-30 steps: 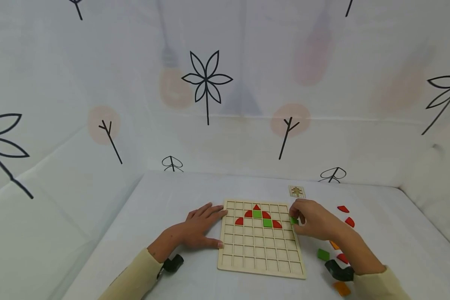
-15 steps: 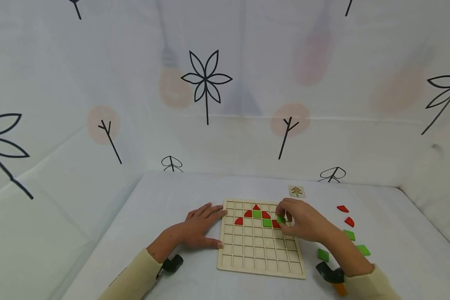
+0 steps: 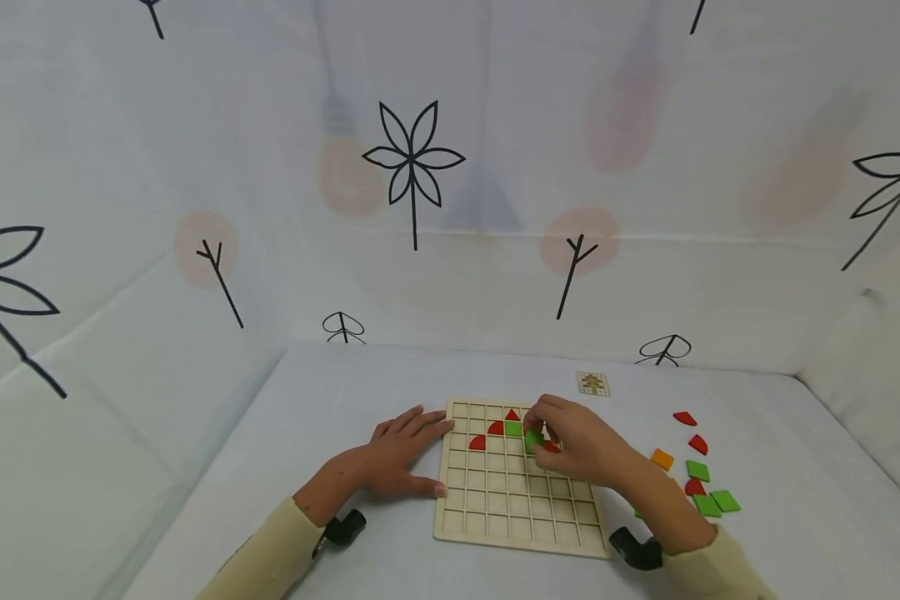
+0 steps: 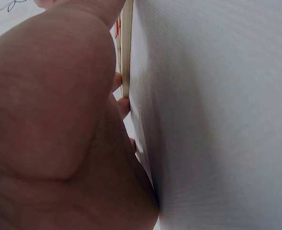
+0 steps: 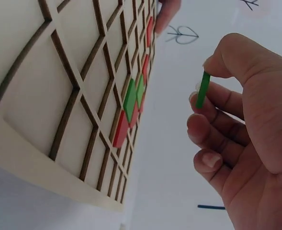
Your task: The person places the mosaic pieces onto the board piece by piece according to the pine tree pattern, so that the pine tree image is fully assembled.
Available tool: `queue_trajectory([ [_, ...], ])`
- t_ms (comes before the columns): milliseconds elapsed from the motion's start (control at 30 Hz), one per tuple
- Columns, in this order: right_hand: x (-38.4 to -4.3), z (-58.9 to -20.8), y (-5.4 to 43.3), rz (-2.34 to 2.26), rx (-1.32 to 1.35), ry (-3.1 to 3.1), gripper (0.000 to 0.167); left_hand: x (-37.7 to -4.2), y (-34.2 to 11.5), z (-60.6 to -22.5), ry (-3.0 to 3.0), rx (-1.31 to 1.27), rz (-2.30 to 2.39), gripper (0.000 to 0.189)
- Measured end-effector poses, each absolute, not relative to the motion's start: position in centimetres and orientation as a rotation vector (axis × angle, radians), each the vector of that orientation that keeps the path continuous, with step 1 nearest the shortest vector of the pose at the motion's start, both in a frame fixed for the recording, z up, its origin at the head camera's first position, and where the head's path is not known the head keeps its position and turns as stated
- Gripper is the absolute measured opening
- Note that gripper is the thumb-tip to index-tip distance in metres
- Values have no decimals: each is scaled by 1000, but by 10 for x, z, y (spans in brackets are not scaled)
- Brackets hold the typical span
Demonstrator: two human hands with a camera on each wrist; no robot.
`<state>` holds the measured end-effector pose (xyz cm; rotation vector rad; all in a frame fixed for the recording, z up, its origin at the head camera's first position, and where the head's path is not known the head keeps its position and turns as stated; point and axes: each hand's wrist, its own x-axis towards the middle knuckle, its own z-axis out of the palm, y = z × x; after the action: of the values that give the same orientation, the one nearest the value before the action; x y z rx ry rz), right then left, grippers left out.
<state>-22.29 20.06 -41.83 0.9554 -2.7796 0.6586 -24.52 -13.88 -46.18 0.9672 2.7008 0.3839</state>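
Note:
My right hand [image 3: 579,442] pinches a green square tile [image 5: 203,90] between thumb and index finger, above the wooden grid board [image 3: 495,504]. In the right wrist view the tile is held on edge, clear of the board. My left hand [image 3: 401,457] lies with fingers spread at the board's left edge, thumb and fingertips touching it. Red pieces [image 3: 478,442] and a green tile [image 3: 513,428] fill several cells near the board's far side, with a red triangle [image 3: 512,414] at the top. The right fingers cover part of this pattern in the head view.
Loose pieces lie right of the board: green tiles [image 3: 726,501], red quarter-rounds [image 3: 698,444] and an orange tile [image 3: 662,459], some beside the right forearm. A small card with a tree pattern [image 3: 593,384] lies behind the board. A patterned white cloth [image 3: 480,292] stands at the back.
My right hand has moved left from the board's right edge to over the pattern, carrying the green tile. Loose pieces behind the forearm have come into sight. The left hand stays put.

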Motion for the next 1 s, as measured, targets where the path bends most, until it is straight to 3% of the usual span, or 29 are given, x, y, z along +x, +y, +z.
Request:
queue_trajectory([
  [400,-227,-433,186,689,1014,-2694,23,-245,-139,-459,2699,977,382,99],
  [1000,-235,-439,169,628,1016,-2824,16,-245,-139,-460,2703,968,382,99],
])
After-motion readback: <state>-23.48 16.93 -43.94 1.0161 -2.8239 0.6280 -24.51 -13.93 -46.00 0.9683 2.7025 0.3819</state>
